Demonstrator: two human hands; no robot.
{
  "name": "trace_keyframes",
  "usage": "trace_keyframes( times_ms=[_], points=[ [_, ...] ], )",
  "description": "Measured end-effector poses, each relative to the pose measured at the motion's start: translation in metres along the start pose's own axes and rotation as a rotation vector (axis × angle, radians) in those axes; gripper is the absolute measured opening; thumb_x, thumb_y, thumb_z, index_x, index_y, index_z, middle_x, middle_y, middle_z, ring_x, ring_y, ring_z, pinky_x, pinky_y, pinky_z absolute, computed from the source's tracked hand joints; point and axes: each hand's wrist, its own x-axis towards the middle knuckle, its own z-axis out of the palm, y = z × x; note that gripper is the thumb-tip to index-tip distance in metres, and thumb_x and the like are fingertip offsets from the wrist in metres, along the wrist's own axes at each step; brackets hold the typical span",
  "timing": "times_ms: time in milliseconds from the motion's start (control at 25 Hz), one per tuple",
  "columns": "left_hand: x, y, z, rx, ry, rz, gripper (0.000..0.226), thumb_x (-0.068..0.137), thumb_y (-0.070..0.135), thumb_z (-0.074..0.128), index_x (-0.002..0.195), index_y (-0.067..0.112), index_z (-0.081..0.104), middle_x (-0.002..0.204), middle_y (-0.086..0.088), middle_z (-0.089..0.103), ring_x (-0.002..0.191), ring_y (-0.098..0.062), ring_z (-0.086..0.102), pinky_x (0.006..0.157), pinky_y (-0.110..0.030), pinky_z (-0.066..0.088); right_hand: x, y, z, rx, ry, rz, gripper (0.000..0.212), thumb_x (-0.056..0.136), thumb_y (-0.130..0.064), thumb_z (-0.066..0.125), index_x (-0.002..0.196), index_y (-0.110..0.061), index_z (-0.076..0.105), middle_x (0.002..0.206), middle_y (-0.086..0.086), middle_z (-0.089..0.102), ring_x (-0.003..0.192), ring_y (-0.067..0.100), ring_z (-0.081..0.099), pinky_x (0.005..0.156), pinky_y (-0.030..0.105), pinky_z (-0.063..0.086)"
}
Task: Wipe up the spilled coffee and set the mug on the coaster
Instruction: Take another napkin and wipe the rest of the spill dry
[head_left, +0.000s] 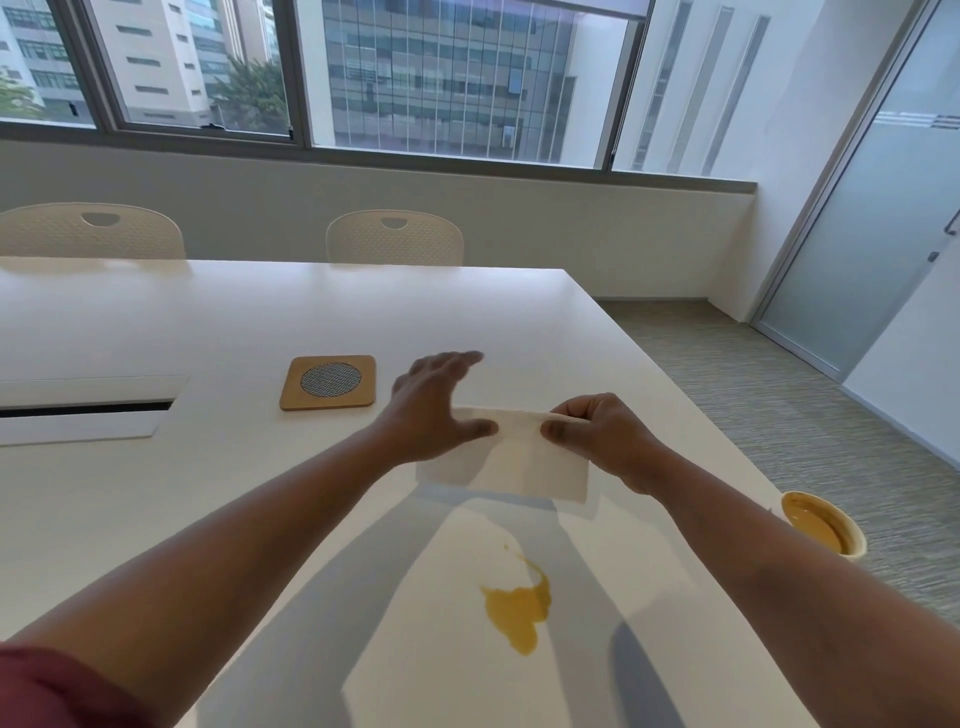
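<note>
A yellow-brown coffee spill (519, 605) lies on the white table (208, 322) close to me. A white napkin (519, 462) hangs in the air just beyond the spill. My right hand (597, 439) pinches its top right edge between thumb and fingers. My left hand (436, 410) is spread with fingers straight, its thumb touching the napkin's top left part. A cup of coffee (823, 525) stands at the table's right edge, beside my right forearm. A square wooden coaster (328, 382) with a round mesh centre lies left of my hands.
A cable hatch (88, 410) with a dark slot is set into the table at the left. Two white chairs (395, 236) stand at the far side under the window. The table's right edge drops to grey carpet; a glass door is at the far right.
</note>
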Motion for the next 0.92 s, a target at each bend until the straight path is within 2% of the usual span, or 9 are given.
trace_keyframes(
  times_ms=[120, 200, 240, 400, 520, 640, 720, 840, 920],
  points=[
    [0.004, 0.028, 0.009, 0.03, 0.0, 0.218, 0.035, 0.091, 0.043, 0.073, 0.123, 0.027, 0.071, 0.12, 0.009, 0.075, 0.113, -0.017, 0.068, 0.105, -0.038, 0.037, 0.001, -0.007, 0.009, -0.162, 0.018, -0.063, 0.008, 0.087, -0.022, 0.074, 0.081, -0.019, 0.079, 0.07, -0.002, 0.071, 0.063, 0.01, 0.06, 0.061, 0.029, 0.049],
    [0.003, 0.035, 0.013, 0.054, 0.007, 0.266, 0.018, 0.096, 0.035, 0.069, 0.106, 0.024, 0.078, 0.105, 0.009, 0.079, 0.096, -0.017, 0.071, 0.102, -0.04, 0.046, 0.001, -0.01, 0.012, -0.244, 0.034, -0.12, 0.009, 0.085, -0.027, 0.073, 0.08, -0.023, 0.079, 0.07, 0.004, 0.072, 0.061, 0.009, 0.058, 0.058, 0.029, 0.048],
    [0.003, 0.036, 0.013, 0.043, 0.017, 0.259, 0.016, 0.096, 0.034, 0.069, 0.103, 0.023, 0.079, 0.102, 0.008, 0.08, 0.092, -0.017, 0.072, 0.099, -0.041, 0.049, 0.001, -0.01, 0.013, -0.278, 0.04, -0.147, 0.01, 0.084, -0.029, 0.072, 0.079, -0.023, 0.078, 0.069, 0.005, 0.071, 0.059, 0.008, 0.056, 0.057, 0.028, 0.047],
    [0.001, 0.032, 0.013, -0.039, -0.003, 0.219, 0.021, 0.095, 0.033, 0.072, 0.111, 0.02, 0.077, 0.108, 0.004, 0.08, 0.101, -0.019, 0.073, 0.095, -0.039, 0.053, -0.002, -0.01, 0.016, -0.348, 0.035, -0.208, 0.013, 0.086, -0.028, 0.07, 0.08, -0.021, 0.078, 0.065, 0.006, 0.067, 0.055, 0.008, 0.053, 0.057, 0.029, 0.045],
    [-0.001, 0.03, 0.012, -0.07, -0.047, 0.193, 0.011, 0.097, 0.029, 0.069, 0.098, 0.022, 0.077, 0.091, 0.007, 0.079, 0.083, -0.018, 0.069, 0.082, -0.04, 0.056, -0.002, -0.012, 0.016, -0.359, 0.044, -0.215, 0.011, 0.086, -0.024, 0.07, 0.08, -0.024, 0.08, 0.073, 0.001, 0.075, 0.068, 0.014, 0.068, 0.063, 0.032, 0.054],
    [-0.002, 0.028, 0.012, -0.085, -0.048, 0.179, 0.01, 0.097, 0.027, 0.068, 0.093, 0.022, 0.075, 0.084, 0.006, 0.077, 0.079, -0.019, 0.068, 0.078, -0.041, 0.055, -0.003, -0.012, 0.016, -0.349, 0.033, -0.205, 0.011, 0.086, -0.023, 0.071, 0.08, -0.025, 0.08, 0.076, 0.0, 0.076, 0.073, 0.017, 0.071, 0.068, 0.037, 0.057],
    [-0.001, 0.028, 0.012, -0.044, -0.04, 0.209, 0.012, 0.097, 0.025, 0.067, 0.092, 0.019, 0.075, 0.083, 0.002, 0.077, 0.078, -0.023, 0.068, 0.076, -0.041, 0.055, -0.003, -0.013, 0.017, -0.371, 0.033, -0.222, 0.009, 0.085, -0.024, 0.072, 0.083, -0.027, 0.08, 0.077, -0.004, 0.076, 0.073, 0.012, 0.07, 0.069, 0.035, 0.057],
    [0.0, 0.032, 0.012, 0.03, -0.055, 0.244, 0.015, 0.097, 0.024, 0.065, 0.092, 0.016, 0.077, 0.084, -0.002, 0.077, 0.078, -0.026, 0.069, 0.074, -0.041, 0.054, -0.003, -0.019, 0.019, -0.462, 0.013, -0.302, 0.017, 0.083, -0.037, 0.071, 0.097, -0.035, 0.08, 0.086, -0.019, 0.073, 0.08, 0.001, 0.064, 0.074, 0.024, 0.053],
    [0.002, 0.033, 0.012, 0.066, -0.074, 0.242, 0.017, 0.098, 0.025, 0.064, 0.092, 0.017, 0.077, 0.083, -0.002, 0.077, 0.078, -0.027, 0.069, 0.074, -0.04, 0.054, -0.003, -0.022, 0.019, -0.511, -0.001, -0.331, 0.019, 0.085, -0.04, 0.068, 0.1, -0.035, 0.079, 0.088, -0.021, 0.073, 0.079, -0.003, 0.062, 0.076, 0.025, 0.053]
  ],
)
